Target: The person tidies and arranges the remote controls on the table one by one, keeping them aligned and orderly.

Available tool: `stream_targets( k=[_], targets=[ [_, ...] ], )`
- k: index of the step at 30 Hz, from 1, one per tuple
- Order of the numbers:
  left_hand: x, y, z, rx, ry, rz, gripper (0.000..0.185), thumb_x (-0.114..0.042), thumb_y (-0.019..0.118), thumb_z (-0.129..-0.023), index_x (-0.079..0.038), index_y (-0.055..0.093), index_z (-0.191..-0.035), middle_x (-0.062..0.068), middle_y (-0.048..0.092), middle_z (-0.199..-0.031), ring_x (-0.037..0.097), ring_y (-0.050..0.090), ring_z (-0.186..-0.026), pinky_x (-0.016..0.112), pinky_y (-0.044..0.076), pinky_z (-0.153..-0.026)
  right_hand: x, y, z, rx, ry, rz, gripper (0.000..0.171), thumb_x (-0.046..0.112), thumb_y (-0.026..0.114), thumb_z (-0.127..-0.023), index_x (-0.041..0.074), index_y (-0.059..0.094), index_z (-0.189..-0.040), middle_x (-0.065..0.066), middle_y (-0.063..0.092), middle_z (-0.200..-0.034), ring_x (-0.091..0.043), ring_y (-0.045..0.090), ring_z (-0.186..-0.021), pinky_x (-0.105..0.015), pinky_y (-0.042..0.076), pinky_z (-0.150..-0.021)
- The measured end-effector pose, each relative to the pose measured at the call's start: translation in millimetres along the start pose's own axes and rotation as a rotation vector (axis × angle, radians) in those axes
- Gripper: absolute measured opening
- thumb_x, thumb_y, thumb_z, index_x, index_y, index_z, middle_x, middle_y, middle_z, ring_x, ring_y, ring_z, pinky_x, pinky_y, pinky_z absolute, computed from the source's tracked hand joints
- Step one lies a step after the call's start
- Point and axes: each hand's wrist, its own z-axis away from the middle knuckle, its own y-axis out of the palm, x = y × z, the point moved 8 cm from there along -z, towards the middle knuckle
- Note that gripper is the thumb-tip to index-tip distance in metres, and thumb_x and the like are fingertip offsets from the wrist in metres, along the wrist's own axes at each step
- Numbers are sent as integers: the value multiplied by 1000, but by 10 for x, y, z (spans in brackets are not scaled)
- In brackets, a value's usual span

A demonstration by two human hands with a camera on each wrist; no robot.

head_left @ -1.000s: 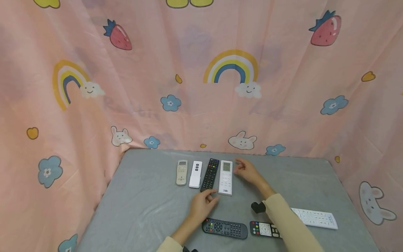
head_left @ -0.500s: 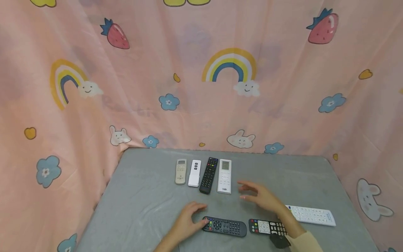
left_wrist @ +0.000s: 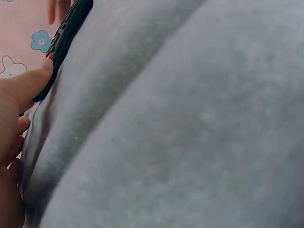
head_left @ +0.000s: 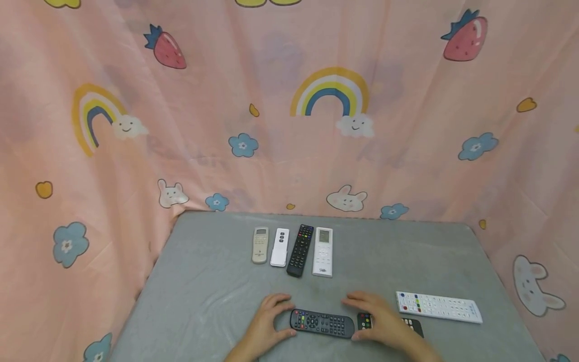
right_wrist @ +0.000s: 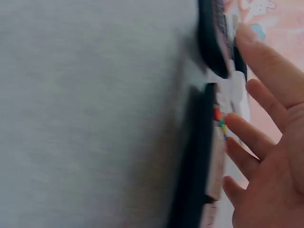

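Fingers of my left hand (head_left: 264, 322) lie relaxed at the left end of the black remote (head_left: 322, 323), one fingertip (left_wrist: 40, 71) touching that end; the grip is loose and holds nothing. My right hand (head_left: 379, 317) rests at the remote's right end, fingers straight and spread, lying over a second dark remote (head_left: 364, 321) with coloured buttons that sits just right of the black one. The right wrist view is blurred, but it shows my fingers (right_wrist: 266, 66) flat above both remotes, not curled round either. The black remote lies flat and crosswise on the grey counter (head_left: 203, 291), near its front edge. Right of it, beyond my right hand, lies a long white remote (head_left: 438, 306). Behind the black remote, well apart, four remotes (head_left: 293, 245) stand side by side in a row. Further behind hangs a pink curtain (head_left: 226, 100) printed with rainbows.
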Motion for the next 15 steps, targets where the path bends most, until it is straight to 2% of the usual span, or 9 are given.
stream_targets(
  k=[2, 7, 15],
  targets=[
    [4, 3, 0, 0, -3, -6, 53, -35, 88, -69, -23, 69, -117, -3, 59, -133, 23, 52, -125, 43, 45, -105, 15, 23, 29, -27, -20, 42, 71, 60, 79, -67, 34, 62, -131, -3, 60, -140, -36, 53, -125, -62, 41, -99],
    [14, 23, 6, 6, -12, -14, 52, -35, 87, -69, -21, 70, -116, -3, 59, -134, 24, 52, -126, 44, 44, -106, 30, 46, 71, -67, -28, 53, 65, 57, 79, -67, 34, 66, -127, -5, 60, -140, -40, 51, -126, -66, 38, -99],
    [25, 54, 10, 39, -44, -8, 50, -36, 85, -72, -21, 71, -117, -4, 58, -135, 24, 51, -128, 45, 43, -108, -22, 96, 86, -30, 37, 33, 52, 54, 78, -70, 40, 69, -119, -5, 58, -142, -43, 49, -131, -67, 40, -101]
  ],
)
